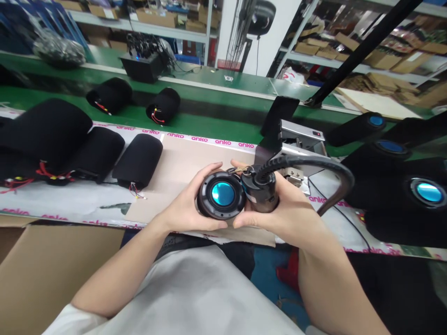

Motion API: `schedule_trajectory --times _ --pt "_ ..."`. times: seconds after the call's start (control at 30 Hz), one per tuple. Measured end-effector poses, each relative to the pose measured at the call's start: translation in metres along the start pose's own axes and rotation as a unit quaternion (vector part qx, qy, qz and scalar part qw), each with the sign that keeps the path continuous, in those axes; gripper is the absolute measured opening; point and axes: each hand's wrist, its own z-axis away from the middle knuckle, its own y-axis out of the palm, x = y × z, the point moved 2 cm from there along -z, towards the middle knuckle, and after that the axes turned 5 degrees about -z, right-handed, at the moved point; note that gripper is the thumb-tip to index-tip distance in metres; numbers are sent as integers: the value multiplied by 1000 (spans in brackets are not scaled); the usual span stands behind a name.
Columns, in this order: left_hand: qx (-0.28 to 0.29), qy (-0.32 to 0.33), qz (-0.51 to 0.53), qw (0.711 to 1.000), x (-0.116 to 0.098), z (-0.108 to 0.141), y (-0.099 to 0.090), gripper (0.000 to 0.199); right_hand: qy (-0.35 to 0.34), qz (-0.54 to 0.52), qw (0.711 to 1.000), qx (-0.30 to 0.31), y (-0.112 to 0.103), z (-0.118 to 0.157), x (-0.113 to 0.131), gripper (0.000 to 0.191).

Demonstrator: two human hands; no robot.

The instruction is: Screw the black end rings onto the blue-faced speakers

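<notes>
My left hand [185, 204] curls round a round black speaker [223, 194] with a shiny blue centre and small holes in its rim. The blue face points up at me. Right beside it, my right hand [282, 209] is closed round the body of a black electric screwdriver [261, 188], seen from its cable end. A thick black cable arcs from it to the right. The screwdriver's tip is hidden below my hand, and the lower part of the speaker is out of sight. Both hands are close together over the cardboard sheet [195, 156].
Black fabric-covered cylinders [139, 160] with loose wires lie on the left. More cylinders with blue ends [428, 191] are on the right. A silver and black screw feeder [302, 137] stands behind my right hand. A cardboard box [63, 270] is at the lower left.
</notes>
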Motion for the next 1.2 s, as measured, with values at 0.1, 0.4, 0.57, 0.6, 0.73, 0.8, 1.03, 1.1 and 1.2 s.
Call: schedule_trajectory --times 0.1,0.4,0.57,0.6,0.73,0.8,1.03,1.1,1.2 --pt "2 2 7 1000 1 0 0 117 47 6 999 -19 5 2 -1 71" --pt "-2 40 32 999 -3 0 6 104 80 160 983 -45 3 2 17 69" --pt "-17 54 77 995 3 1 9 104 79 238 968 -5 -8 -12 30 49" --pt "-17 56 83 995 4 2 10 104 76 254 964 -1 -8 -13 31 50" --pt "-24 53 71 996 10 3 12 103 22 313 949 18 0 -8 37 54" --pt "-28 49 60 997 10 3 11 104 -14 332 943 -5 5 -1 38 54" --pt "-34 38 80 995 2 3 10 125 75 297 952 -27 5 -4 26 63" --pt "-70 20 86 994 -2 2 13 123 95 242 965 -37 3 -6 22 72" --pt "-98 -13 66 993 -7 2 18 106 97 146 984 -26 -6 -2 18 66"
